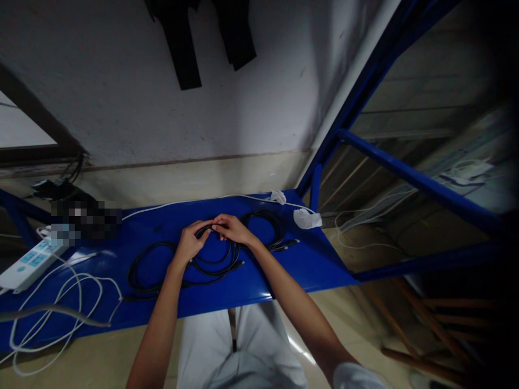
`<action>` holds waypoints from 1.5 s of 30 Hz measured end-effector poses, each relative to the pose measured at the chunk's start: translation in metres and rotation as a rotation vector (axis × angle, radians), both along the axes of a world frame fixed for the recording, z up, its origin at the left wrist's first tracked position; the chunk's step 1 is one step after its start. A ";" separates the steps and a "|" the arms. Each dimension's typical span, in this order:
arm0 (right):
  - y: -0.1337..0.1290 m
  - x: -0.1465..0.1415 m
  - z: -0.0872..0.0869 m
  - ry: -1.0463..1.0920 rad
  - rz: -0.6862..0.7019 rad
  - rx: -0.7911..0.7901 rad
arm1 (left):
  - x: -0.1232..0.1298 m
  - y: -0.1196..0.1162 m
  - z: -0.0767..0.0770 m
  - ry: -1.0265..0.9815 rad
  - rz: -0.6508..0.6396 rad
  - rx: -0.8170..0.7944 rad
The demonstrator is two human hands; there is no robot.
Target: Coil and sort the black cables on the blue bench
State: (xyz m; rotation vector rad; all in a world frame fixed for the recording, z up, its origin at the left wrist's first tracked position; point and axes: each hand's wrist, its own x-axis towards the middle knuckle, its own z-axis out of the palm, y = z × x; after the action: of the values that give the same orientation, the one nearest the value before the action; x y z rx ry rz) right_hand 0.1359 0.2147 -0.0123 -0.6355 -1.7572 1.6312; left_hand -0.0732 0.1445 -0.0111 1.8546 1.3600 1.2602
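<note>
Both hands meet over a coiled black cable [217,262] at the middle of the blue table. My left hand [193,239] grips the far side of this coil, its fingers closed around the strands. Close beside it, my right hand [232,228] pinches the same coil, fingertips nearly touching those of the left. The near part of the loop rests on the tabletop, and a connector end points right. Another coiled black cable [140,278] lies to the left, partly behind my left forearm. A third black coil [279,229] lies to the right, its plugs pointing right.
The blue table [259,281] stands against a wall, with blue frame bars [405,167] on the right. On the left are a white power strip [34,262], a loose white cable [60,302] and a dark object [87,210]. Crumpled white scraps [307,218] lie far right.
</note>
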 end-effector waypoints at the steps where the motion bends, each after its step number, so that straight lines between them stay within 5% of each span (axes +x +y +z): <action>1: 0.000 0.000 0.000 -0.001 -0.001 -0.003 | 0.000 0.000 0.001 0.019 0.002 0.014; 45: -0.006 0.002 0.002 -0.090 -0.072 0.163 | 0.006 -0.007 0.008 -0.019 0.033 0.017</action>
State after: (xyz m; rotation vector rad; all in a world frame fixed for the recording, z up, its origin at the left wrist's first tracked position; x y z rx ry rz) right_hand 0.1383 0.2089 -0.0104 -0.6958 -1.8867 1.4144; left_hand -0.0676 0.1375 -0.0028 1.8344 1.3790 1.3057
